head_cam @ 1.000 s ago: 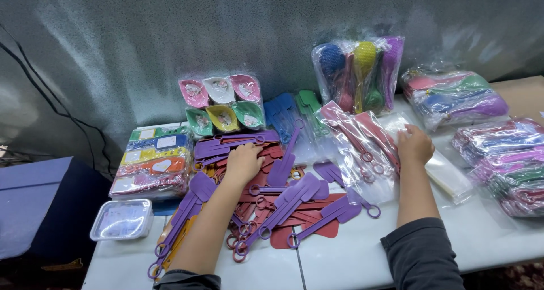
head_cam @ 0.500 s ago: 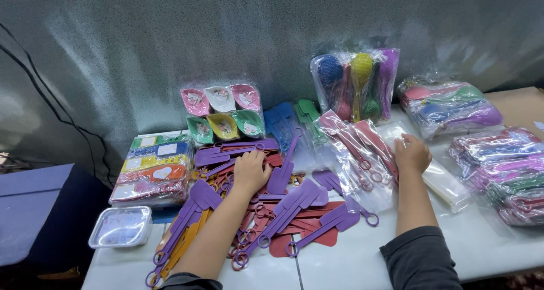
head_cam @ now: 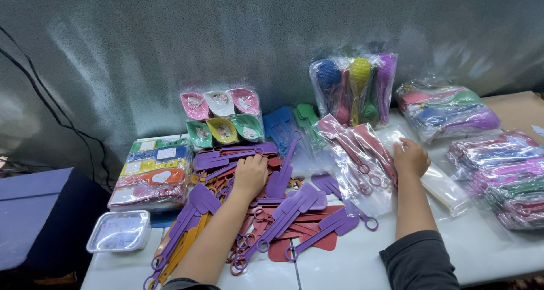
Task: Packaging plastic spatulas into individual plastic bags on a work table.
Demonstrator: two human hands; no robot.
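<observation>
Head view: white tiled worktop (head_cam: 351,261) against a grey glossy wall sheet (head_cam: 226,35).

Versus a second ago: almost nothing differs. Left hand stays on the loose pile, right hand stays on the bagged stack; both sit a touch nearer the wall, and the framing has shifted slightly.

Largest to smallest:
- Loose pile of flat plastic spatulas (head_cam: 283,210), mid worktop. Purple on top, red and orange under; thin paddle blades, ring ends on the handles, matte.
- Clear crinkly bags of coloured utensils at far right (head_cam: 498,177), stacked, glossy film.
- Bag of round-headed scoops (head_cam: 354,89), upright at the wall; blue, yellow, purple.
- Stack of flat colour packs (head_cam: 150,171), left side.
- Pack of six leaf-shaped dishes (head_cam: 221,117), pink, white, green, yellow.
- Bagged pink spatulas (head_cam: 360,154), just right of the pile.
- Clear lidded tub (head_cam: 119,231), front left corner.

Left hand (head_cam: 250,174): palm down, fingers curled on the purple spatulas; cannot tell if it grips one.
Right hand (head_cam: 411,157): fingers bent, resting on the edge of the bagged pink spatulas and the flat clear bags (head_cam: 442,185) beside them; grip not visible.
</observation>
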